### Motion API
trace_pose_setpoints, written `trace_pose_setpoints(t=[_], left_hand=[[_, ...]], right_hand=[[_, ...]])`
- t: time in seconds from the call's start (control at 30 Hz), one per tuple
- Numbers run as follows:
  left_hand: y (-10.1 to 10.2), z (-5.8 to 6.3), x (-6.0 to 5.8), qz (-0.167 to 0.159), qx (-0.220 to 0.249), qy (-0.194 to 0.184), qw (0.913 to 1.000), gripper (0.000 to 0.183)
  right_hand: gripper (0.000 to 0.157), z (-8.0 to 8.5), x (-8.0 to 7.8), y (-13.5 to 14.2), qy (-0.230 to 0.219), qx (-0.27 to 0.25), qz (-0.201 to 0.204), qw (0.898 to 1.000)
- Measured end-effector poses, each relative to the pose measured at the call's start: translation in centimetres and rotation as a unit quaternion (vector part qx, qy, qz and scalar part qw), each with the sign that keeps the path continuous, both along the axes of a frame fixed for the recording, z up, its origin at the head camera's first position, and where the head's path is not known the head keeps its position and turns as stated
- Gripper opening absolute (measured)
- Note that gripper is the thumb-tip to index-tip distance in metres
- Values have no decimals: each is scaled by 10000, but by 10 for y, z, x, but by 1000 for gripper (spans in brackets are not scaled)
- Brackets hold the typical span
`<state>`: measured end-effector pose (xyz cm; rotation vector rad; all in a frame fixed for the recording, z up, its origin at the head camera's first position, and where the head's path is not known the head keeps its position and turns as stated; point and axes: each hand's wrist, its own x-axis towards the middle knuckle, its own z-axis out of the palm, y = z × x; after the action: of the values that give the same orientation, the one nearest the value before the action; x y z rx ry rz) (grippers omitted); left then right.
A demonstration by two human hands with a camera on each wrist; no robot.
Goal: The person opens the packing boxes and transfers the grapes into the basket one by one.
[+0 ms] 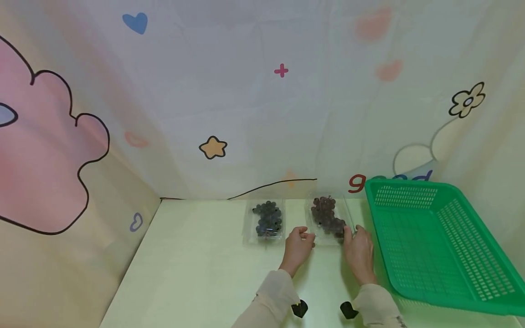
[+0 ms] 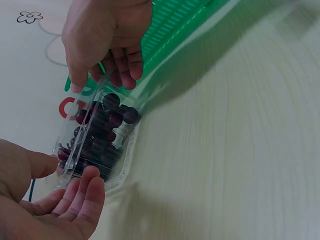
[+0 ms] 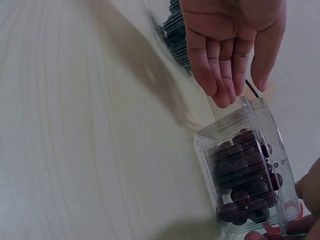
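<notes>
A clear plastic clamshell box [image 1: 342, 210] of dark red grapes [image 1: 325, 213] sits on the table between both hands. My right hand [image 1: 360, 255] holds its near right corner, the thumb over the lid and the fingers at the side. My left hand [image 1: 298, 248] is at the near left corner with fingers loosely extended. In the right wrist view, the left fingertips [image 3: 223, 100] are right by the lid's edge. The box [image 2: 131, 160] has its lid over the grapes in the left wrist view. To the left stands a second clear box [image 1: 249, 228] of blue-black grapes [image 1: 268, 217].
A large green plastic basket [image 1: 410, 273] stands on the right, close beside my right hand. The pale wood-grain table [image 1: 184, 264] extends to the left. A printed curtain [image 1: 246, 100] hangs behind the boxes.
</notes>
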<state>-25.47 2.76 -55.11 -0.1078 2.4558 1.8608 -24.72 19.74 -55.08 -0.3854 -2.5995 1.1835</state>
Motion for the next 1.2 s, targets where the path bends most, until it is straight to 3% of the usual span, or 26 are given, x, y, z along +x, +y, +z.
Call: trace_pose_setpoints(t=[0.07,0.37,0.5,0.73,1.2], left_hand=[[2,-5,-3,44,102,-45,9999,36],[5,-3,-4,181,358,-81,9992,29],[5,-7,-6,256,894,-293,9952,26],[5,-12,-10,263,1928,-729,9782,26],[-4,-5,-6,94,1949,-1041,9752,26]], right_hand=[[54,-1,0,0,-9,-8,54,10000],[50,3,1,3,22,-65,275,9996],[50,4,1,5,-20,-62,297,9995],[50,7,0,7,-162,-104,281,9994],[52,16,11,6,-487,-41,467,9977]])
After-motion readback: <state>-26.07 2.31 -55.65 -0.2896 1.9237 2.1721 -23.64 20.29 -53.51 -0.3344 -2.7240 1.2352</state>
